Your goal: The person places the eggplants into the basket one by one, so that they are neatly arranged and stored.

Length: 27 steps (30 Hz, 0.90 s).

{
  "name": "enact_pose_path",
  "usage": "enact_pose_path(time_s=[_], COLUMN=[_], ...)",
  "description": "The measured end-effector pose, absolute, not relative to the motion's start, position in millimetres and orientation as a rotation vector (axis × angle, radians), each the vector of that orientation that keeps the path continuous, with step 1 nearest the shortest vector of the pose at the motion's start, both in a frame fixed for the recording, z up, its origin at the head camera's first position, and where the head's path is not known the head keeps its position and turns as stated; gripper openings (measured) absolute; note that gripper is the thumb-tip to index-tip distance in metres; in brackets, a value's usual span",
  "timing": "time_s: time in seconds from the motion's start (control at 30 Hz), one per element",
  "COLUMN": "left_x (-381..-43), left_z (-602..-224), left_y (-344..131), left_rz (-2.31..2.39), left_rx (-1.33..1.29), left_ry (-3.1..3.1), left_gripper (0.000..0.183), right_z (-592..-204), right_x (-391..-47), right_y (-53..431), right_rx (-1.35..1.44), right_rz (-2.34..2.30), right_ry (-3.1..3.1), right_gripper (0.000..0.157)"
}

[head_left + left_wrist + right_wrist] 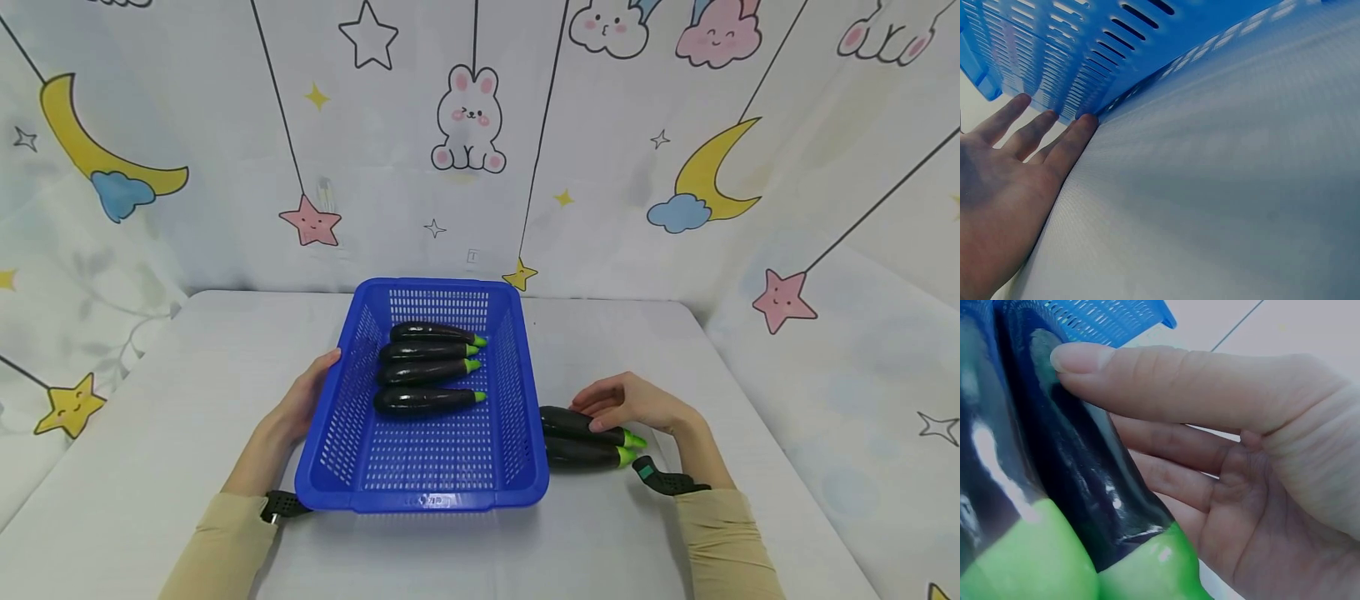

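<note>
A blue plastic basket (427,500) stands mid-table with several dark eggplants (423,402) lying crosswise in it. My left hand (302,404) rests on the basket's left side; in the left wrist view its extended fingers (1038,134) touch the slotted wall. Right of the basket, two more eggplants with green stem ends lie side by side. Over the farther eggplant (564,419), my right hand (633,404) holds it, thumb on top and fingers along its far side. The nearer eggplant (581,453) lies against it. The right wrist view shows the thumb (1116,372) on the dark skin.
A white cloth covers the table (615,542). Behind it hangs a white curtain (412,167) printed with stars, moons and a rabbit. The basket's right wall stands close to the blunt ends of the two loose eggplants.
</note>
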<state>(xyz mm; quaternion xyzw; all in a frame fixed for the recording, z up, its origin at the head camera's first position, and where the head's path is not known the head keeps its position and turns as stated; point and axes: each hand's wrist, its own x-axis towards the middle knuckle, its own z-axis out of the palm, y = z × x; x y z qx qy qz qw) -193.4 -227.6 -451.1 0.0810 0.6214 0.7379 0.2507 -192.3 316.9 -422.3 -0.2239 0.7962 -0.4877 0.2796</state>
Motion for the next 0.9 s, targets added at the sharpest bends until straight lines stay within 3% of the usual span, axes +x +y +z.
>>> enact_pose_path(time_s=[0.9], left_x=[-193.1], left_z=[-451.3], left_y=[-226.1], left_rz=[2.007], left_rx=[0.216], left_ry=[1.712], left_gripper=[0.082], right_z=[-422.2], right_x=[-194.0], right_y=[316.2], right_rx=[-0.482], right_rz=[-1.292], right_ry=[2.344], right_gripper=[0.042])
